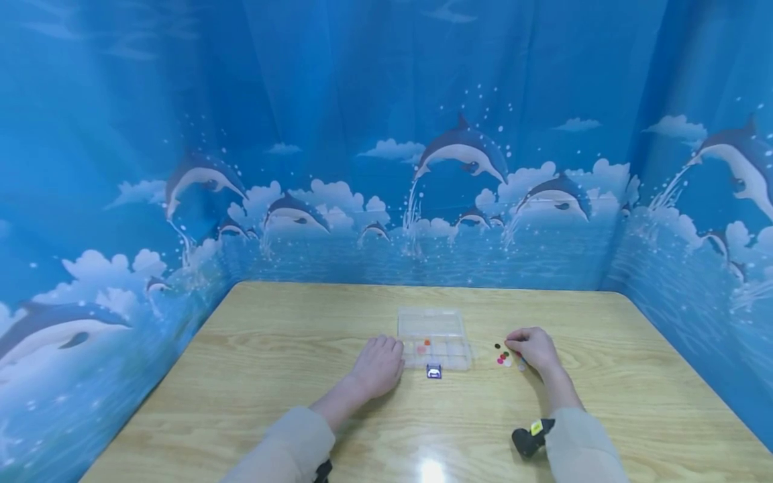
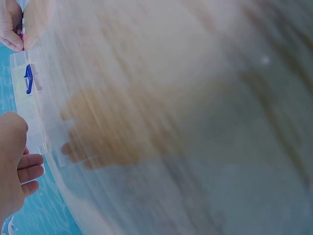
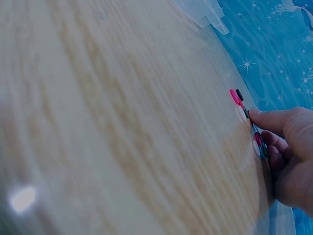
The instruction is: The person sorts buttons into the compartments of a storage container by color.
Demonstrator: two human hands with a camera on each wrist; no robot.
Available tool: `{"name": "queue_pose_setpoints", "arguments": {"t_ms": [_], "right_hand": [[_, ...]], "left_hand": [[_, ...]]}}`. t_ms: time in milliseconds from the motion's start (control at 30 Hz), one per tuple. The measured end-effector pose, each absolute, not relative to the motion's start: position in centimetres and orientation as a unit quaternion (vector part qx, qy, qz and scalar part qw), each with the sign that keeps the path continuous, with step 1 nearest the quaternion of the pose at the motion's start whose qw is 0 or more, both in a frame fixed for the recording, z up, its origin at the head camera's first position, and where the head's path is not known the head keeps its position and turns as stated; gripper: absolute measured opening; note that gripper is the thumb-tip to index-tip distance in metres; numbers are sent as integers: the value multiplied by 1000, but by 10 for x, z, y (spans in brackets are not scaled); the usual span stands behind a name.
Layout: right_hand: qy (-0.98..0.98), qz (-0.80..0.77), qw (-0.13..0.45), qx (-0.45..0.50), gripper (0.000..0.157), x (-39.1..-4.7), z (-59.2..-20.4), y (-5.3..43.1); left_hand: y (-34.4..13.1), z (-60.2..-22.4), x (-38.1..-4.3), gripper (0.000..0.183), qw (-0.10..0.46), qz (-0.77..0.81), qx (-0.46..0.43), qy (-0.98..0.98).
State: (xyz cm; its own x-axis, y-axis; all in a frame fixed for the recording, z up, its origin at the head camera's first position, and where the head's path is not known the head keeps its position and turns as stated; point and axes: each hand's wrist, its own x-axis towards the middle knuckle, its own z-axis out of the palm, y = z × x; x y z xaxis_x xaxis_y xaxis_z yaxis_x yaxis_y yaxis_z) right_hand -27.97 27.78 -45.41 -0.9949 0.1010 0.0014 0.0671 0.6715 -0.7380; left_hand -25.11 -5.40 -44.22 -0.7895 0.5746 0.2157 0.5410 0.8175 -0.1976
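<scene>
A clear plastic compartment box (image 1: 431,323) lies on the table with its lid folded back; an orange button (image 1: 427,342) and a pink one (image 1: 421,349) are inside. At the box's left side rests my left hand (image 1: 379,365), its fingers loosely bent against the edge. A blue-framed clip (image 1: 433,371) is at the box's front. To the right of the box, my right hand (image 1: 534,347) pinches a small reddish button (image 1: 508,341) at its fingertips, partly hidden. Around them lie several small coloured buttons (image 1: 500,361), also seen low beside the fingers in the right wrist view (image 3: 235,96).
The light wood table (image 1: 290,322) is backed by a blue curtain (image 1: 362,100) printed with dolphins, which also hangs along both sides. A black wrist device (image 1: 531,439) is strapped by the right sleeve.
</scene>
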Motion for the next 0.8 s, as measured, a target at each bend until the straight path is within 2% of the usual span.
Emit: {"name": "queue_pose_setpoints", "arguments": {"t_ms": [500, 800], "right_hand": [[-918, 394, 27, -41, 15, -279, -453, 277], [-894, 443, 20, -69, 22, -279, -454, 281]], "left_hand": [[-55, -443, -252, 26, 146, 70, -298, -941], [-54, -442, -251, 27, 148, 72, -298, -940]]}}
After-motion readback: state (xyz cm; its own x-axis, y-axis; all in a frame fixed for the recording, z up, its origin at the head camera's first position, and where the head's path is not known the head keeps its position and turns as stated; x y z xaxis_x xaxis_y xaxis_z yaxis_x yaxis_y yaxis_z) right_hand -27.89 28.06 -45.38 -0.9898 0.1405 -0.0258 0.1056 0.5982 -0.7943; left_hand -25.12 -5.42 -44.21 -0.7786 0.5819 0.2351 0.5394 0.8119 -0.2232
